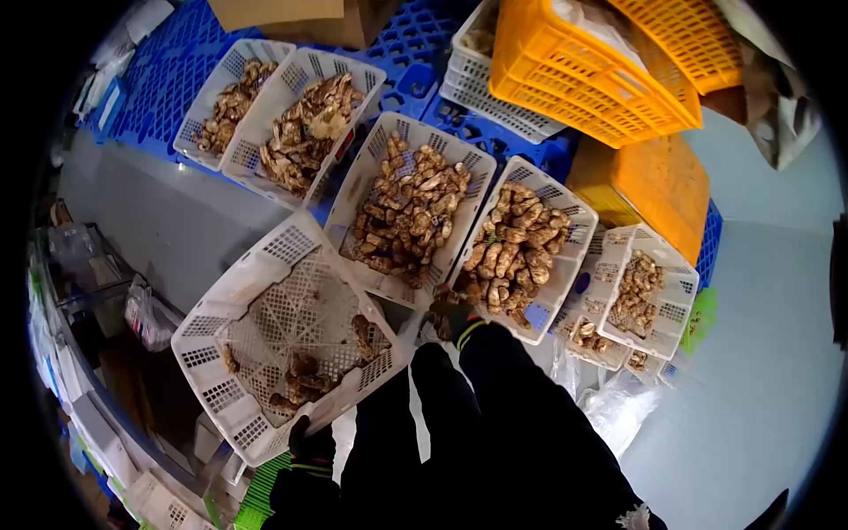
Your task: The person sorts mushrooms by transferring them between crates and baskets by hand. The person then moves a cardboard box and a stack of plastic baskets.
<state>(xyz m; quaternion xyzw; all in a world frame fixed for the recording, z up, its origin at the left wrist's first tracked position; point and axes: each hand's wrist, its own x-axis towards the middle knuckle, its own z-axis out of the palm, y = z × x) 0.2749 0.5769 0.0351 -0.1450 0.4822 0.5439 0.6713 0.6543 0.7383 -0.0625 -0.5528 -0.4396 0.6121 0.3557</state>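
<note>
My left hand [311, 444], in a dark glove, grips the near rim of a white plastic basket [208, 344], which is tilted in front of me. A few brown mushrooms [303, 386] lie along its near side, on the mesh bottom. My right hand [451, 318], also gloved, is closed by this basket's right corner, beside the lower end of a basket [579, 231] of large mushrooms [521, 247]. Something brown and pale shows at its fingers, too dark to name. Another basket [477, 163], heaped with mushrooms [411, 212], stands just beyond.
Two more mushroom baskets [287, 55] [231, 62] sit on blue pallets [168, 79] at the upper left. Yellow crates [583, 79] are stacked at the upper right. Smaller mushroom baskets [676, 291] and a clear plastic bag [623, 411] are on the right. Shelving [97, 291] lines the left.
</note>
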